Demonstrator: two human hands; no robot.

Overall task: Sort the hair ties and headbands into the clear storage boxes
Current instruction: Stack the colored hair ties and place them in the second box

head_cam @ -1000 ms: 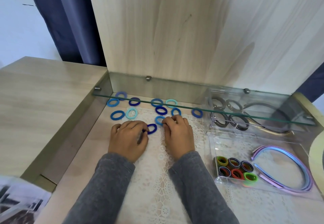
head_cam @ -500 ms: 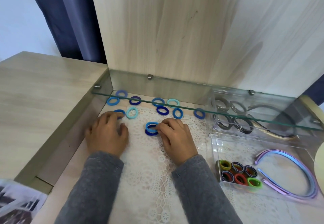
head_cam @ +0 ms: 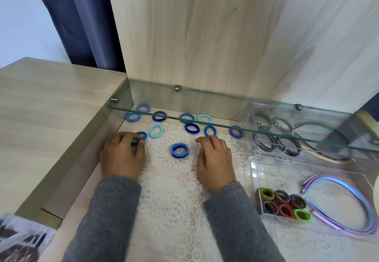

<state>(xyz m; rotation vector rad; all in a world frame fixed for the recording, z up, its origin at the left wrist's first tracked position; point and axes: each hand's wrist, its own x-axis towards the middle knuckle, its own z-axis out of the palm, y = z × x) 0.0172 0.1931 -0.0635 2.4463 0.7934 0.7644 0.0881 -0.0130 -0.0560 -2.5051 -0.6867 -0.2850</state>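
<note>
- Your left hand (head_cam: pixel 123 156) sits at the left edge of the lace mat (head_cam: pixel 174 210). Its fingers (head_cam: pixel 131 137) are curled over a blue tie (head_cam: pixel 142 135) & pinch it w/ the thumb.
- Your right hand (head_cam: pixel 215 159) rests palm-down on the mat, right of centre. Its fingers (head_cam: pixel 207 140) are loosely bent, tips on the lace, w/ nothing in them.
- Between your hands, apart from both: a stacked pair (head_cam: pixel 180 150) of blue ties, lighter one on top.
- Loose ties (head_cam: pixel 192 128) in blues & teal are scattered at the far side of the surface (head_cam: pixel 86 190), some under the glass shelf (head_cam: pixel 223 125).
- The near box (head_cam: pixel 254 175), right of your right hand, holds coloured ties (head_cam: pixel 284 206) packed upright in its near-left corner. Purple headbands (head_cam: pixel 352 192) lie on its right side.
- The far box (head_cam: pixel 251 130), partly under the shelf, holds grey ties (head_cam: pixel 265 141) and, to their right, a grey headband (head_cam: pixel 320 126).
- Both sleeves are grey.
</note>
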